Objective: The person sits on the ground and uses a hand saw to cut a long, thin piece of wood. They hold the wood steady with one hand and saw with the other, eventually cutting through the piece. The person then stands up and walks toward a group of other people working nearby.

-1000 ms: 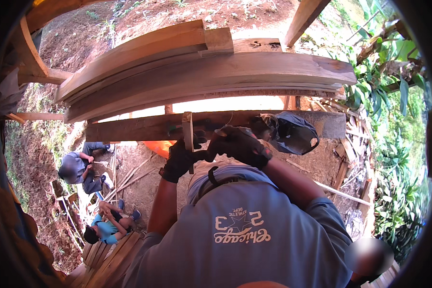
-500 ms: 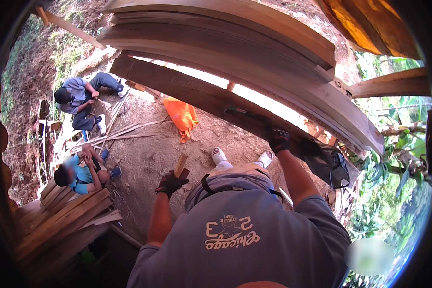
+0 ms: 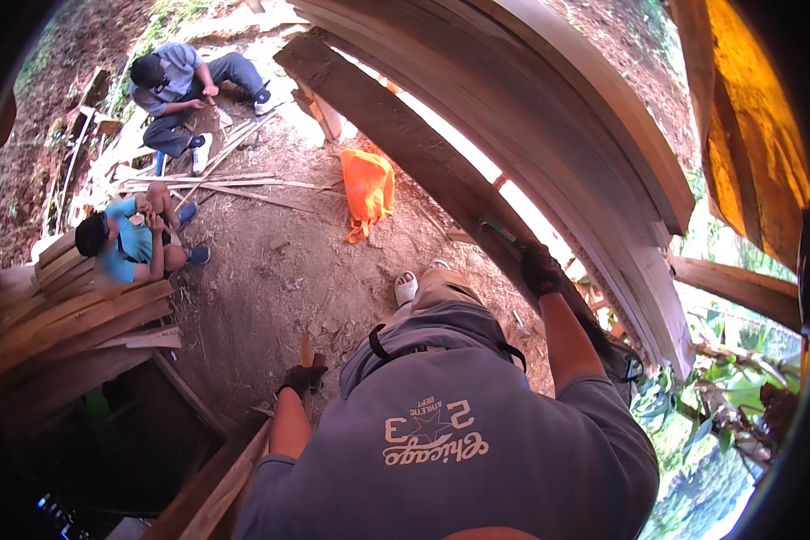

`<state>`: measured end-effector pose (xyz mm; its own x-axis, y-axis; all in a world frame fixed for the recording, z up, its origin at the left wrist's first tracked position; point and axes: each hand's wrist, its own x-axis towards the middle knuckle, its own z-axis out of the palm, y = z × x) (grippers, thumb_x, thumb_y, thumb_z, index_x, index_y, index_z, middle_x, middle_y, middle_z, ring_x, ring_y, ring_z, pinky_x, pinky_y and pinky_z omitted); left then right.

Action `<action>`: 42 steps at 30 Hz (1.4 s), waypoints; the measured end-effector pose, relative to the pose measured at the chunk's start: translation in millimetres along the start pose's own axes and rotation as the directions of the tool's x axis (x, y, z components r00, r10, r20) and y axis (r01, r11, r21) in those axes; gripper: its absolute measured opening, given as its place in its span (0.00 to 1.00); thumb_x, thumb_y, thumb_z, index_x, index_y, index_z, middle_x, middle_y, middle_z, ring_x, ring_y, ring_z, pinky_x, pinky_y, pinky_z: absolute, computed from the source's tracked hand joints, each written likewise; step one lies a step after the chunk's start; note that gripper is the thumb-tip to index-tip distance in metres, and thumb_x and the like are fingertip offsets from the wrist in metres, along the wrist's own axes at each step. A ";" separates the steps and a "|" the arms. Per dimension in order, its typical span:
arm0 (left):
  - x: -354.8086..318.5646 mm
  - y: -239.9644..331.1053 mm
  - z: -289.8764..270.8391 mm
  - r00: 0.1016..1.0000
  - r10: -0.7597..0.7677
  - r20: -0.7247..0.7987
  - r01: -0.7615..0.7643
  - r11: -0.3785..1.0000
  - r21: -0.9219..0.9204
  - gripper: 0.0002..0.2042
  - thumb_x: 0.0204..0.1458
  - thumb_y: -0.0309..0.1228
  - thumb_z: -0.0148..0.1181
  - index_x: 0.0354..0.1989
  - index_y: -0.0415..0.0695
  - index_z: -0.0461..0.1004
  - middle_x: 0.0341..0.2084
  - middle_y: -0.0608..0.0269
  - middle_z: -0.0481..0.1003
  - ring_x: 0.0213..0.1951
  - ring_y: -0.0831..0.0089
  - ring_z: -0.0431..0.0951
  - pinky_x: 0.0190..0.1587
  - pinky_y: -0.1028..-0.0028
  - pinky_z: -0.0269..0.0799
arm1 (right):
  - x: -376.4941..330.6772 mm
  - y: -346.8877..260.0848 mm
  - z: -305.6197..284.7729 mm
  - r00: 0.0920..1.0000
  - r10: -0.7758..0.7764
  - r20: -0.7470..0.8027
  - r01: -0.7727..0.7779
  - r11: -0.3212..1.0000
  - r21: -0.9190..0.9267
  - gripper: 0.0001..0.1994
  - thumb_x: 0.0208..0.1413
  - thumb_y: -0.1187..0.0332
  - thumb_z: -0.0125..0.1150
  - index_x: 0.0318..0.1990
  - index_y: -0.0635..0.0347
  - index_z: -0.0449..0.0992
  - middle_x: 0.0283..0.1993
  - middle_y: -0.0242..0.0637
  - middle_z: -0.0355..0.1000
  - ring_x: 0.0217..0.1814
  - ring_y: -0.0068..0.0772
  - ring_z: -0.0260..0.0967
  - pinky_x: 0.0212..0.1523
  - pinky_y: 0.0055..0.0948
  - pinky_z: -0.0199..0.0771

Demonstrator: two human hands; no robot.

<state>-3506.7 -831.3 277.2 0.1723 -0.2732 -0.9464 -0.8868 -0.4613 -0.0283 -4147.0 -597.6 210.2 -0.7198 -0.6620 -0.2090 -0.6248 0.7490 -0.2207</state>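
Observation:
My left hand (image 3: 302, 379), in a dark glove, is closed around a short piece of wood (image 3: 306, 347); a darker, reddish-brown end shows beside it. It hangs low at my left side, over the dirt floor. My right hand (image 3: 541, 272), also in a dark glove, is at the long dark board (image 3: 405, 135) on my right. Just beyond its fingers lies a slim tool with a green part (image 3: 498, 231). Whether the fingers touch the tool is unclear, since dark glove and dark board blend. A dark bag-like thing (image 3: 613, 355) sits near my right forearm.
Long thick planks (image 3: 549, 117) are stacked beyond the board. An orange bag (image 3: 367, 189) lies on the dirt ahead. Two people sit at the left, one in grey (image 3: 175, 67), one in turquoise (image 3: 128, 243), near thin wood strips (image 3: 234, 180) and stacked boards (image 3: 81, 315).
My view has turned and my body shifted, so the planks slant more steeply. My right hand is nearer the green tool. My left hand has lowered, still with the wood.

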 end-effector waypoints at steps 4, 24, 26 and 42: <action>-17.1 59.3 -7.1 0.999 0.026 -0.033 -0.026 1.000 -0.004 0.23 0.51 0.52 0.72 0.31 0.41 0.82 0.22 0.64 0.80 0.25 0.72 0.80 0.33 0.69 0.76 | 40.3 40.3 56.3 0.945 -0.229 0.233 0.326 0.712 -0.621 0.19 0.72 0.62 0.43 0.64 0.49 0.72 0.47 0.57 0.78 0.40 0.50 0.84 0.29 0.47 0.84; 37.0 -37.6 66.9 0.989 -0.135 0.064 0.143 0.729 -0.670 0.19 0.46 0.45 0.78 0.33 0.40 0.82 0.22 0.60 0.80 0.22 0.69 0.80 0.27 0.66 0.76 | 109.8 -156.6 -106.8 0.540 -0.383 0.750 0.651 0.754 -0.083 0.17 0.49 0.54 0.64 0.37 0.57 0.84 0.41 0.53 0.82 0.46 0.55 0.82 0.49 0.51 0.81; 41.7 -44.7 47.5 0.984 -0.168 0.060 0.168 0.763 -0.624 0.19 0.46 0.44 0.78 0.33 0.40 0.83 0.22 0.60 0.80 0.22 0.69 0.79 0.27 0.65 0.75 | 132.1 -189.1 -96.1 0.411 -0.548 0.729 0.805 0.594 -0.007 0.16 0.48 0.53 0.68 0.34 0.56 0.85 0.40 0.51 0.82 0.44 0.51 0.82 0.46 0.47 0.81; 83.5 -163.5 -121.9 0.978 -0.167 -0.127 0.002 0.615 -0.789 0.22 0.42 0.52 0.79 0.26 0.43 0.83 0.22 0.64 0.82 0.24 0.72 0.83 0.31 0.70 0.78 | 203.8 -502.5 75.3 0.375 -0.170 0.911 0.697 0.700 -0.157 0.13 0.60 0.58 0.69 0.41 0.59 0.83 0.32 0.38 0.80 0.31 0.33 0.79 0.31 0.36 0.79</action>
<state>-3295.0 -881.6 242.0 0.3712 -0.2975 -0.8796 -0.2068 -0.9500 0.2341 -3956.9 -1111.0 206.8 0.1117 -0.4013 -0.9091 -0.9862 0.0675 -0.1510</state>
